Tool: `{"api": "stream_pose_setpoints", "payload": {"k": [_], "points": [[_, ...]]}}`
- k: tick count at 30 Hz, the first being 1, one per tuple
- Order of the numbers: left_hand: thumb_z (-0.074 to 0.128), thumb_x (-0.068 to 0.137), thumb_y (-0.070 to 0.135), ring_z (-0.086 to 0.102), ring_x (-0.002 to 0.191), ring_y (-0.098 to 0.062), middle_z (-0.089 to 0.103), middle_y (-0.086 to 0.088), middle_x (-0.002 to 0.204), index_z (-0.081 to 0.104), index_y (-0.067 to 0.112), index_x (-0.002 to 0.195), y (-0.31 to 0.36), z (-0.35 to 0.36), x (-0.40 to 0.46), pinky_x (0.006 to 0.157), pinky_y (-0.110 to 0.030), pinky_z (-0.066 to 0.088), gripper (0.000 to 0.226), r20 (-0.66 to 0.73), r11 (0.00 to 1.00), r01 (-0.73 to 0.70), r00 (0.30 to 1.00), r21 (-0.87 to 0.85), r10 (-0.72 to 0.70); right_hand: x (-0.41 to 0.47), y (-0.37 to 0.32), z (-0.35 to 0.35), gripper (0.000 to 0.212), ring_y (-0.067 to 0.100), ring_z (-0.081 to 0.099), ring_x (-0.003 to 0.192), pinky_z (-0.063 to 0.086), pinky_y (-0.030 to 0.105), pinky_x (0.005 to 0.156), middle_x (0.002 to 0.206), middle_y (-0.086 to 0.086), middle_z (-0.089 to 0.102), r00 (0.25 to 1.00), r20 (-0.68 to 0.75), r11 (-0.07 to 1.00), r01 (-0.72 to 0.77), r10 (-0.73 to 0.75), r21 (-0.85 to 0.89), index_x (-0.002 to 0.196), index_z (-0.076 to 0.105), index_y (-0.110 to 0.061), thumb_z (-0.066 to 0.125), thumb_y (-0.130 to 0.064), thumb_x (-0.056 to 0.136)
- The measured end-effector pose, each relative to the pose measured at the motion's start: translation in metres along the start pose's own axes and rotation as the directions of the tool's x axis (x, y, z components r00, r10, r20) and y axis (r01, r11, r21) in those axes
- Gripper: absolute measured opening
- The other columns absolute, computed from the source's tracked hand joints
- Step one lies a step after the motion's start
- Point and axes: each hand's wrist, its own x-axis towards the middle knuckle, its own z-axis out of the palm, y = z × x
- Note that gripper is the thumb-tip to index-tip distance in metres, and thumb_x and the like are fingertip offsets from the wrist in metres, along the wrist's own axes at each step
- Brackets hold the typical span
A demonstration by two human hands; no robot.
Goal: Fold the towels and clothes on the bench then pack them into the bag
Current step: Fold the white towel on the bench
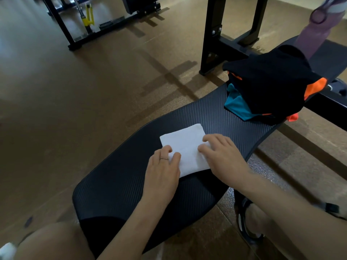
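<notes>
Your fingers (206, 137) lie loosely spread on the towel (185, 147), not curled round it. The right hand (223, 156) covers the towel's right edge, and its fingertips blur slightly, so you cannot tell whether they press or only rest. Your left hand (163, 166) sits at the near left corner with its fingers a little bent on the cloth; a thin ring (164, 158) shows on one of them. Whether the thumbs tuck under the fabric is hidden by the hands themselves.

The towel is white, folded into a small square, and lies flat near the middle of the desk (122, 177), a black ribbed pad. Its near edge is partly covered by both hands, so the number of layers cannot be made out.

Farther along the desk, well apart from the towel, sits a dark pile (270, 79): black cloth with orange patches on top and teal fabric (237, 105) showing beneath it. You cannot tell whether this is the bag, the clothes, or both, because the black folds merge together.

Behind the pile stands a mauve bottle (315, 32), cut off by the top right corner. Your knee (52, 241) fills the lower left, and a sandalled foot (251, 220) shows under your right forearm, partly hidden by it. Black frames (212, 34) stand on the brown floor (56, 109), cut off at the top.
</notes>
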Motion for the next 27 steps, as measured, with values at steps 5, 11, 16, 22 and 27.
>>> {"api": "stream_pose_setpoints", "payload": {"k": [5, 11, 16, 22, 27], "points": [[0.055, 0.081, 0.056, 0.055, 0.105, -0.029, 0.058, -0.012, 0.122, 0.057, 0.008, 0.119, -0.002, 0.001, 0.001, 0.09, -0.04, 0.049, 0.061, 0.151, 0.992, -0.103, 0.984, 0.076, 0.09, -0.005, 0.002, -0.009, 0.054, 0.022, 0.041, 0.131, 0.031, 0.039, 0.114, 0.135, -0.001, 0.049, 0.976, 0.203, 0.996, 0.067, -0.077, 0.057, 0.123, 0.054, -0.021, 0.056, -0.039, 0.072], [0.057, 0.078, 0.039, 0.054, 0.082, -0.021, 0.06, -0.003, 0.105, 0.057, 0.015, 0.098, -0.004, -0.009, 0.021, 0.065, -0.031, 0.041, 0.031, 0.216, 0.993, -0.106, 0.972, 0.059, 0.091, 0.007, 0.01, -0.01, 0.046, 0.016, 0.057, 0.105, 0.04, 0.036, 0.098, 0.111, -0.008, 0.062, 0.989, 0.149, 0.973, -0.055, 0.021, 0.225, 0.116, 0.058, -0.024, 0.054, -0.036, 0.072], [0.048, 0.092, 0.047, 0.052, 0.094, -0.012, 0.052, 0.013, 0.102, 0.054, 0.027, 0.097, -0.028, -0.027, 0.044, 0.073, -0.032, 0.04, 0.022, 0.479, 0.963, 0.154, 0.877, -0.221, -0.03, 0.013, 0.016, -0.022, 0.019, 0.012, 0.061, 0.077, 0.051, 0.037, 0.069, 0.086, -0.007, 0.065, 0.884, 0.42, 0.728, -0.426, 0.206, 0.537, 0.101, 0.052, -0.037, 0.054, -0.04, 0.082], [0.046, 0.076, 0.056, 0.051, 0.101, -0.015, 0.046, 0.008, 0.107, 0.052, 0.027, 0.106, -0.041, -0.012, 0.082, 0.084, -0.038, 0.049, 0.042, 0.608, 0.887, 0.341, 0.789, -0.31, -0.091, 0.023, 0.016, -0.01, 0.037, 0.015, 0.059, 0.088, 0.05, 0.036, 0.078, 0.103, -0.001, 0.06, 0.857, 0.421, 0.677, -0.5, 0.297, 0.54, 0.132, 0.039, -0.037, 0.048, -0.038, 0.096], [0.058, 0.083, 0.048, 0.057, 0.087, -0.017, 0.057, -0.002, 0.103, 0.05, 0.021, 0.106, -0.035, -0.011, 0.104, 0.067, -0.033, 0.045, 0.037, 0.717, 0.885, 0.395, 0.689, -0.245, -0.109, 0.03, 0.015, -0.002, 0.04, 0.016, 0.054, 0.095, 0.05, 0.038, 0.086, 0.114, -0.004, 0.042, 0.88, 0.381, 0.738, -0.455, 0.285, 0.499, 0.136, 0.039, -0.042, 0.042, -0.033, 0.098]]}}
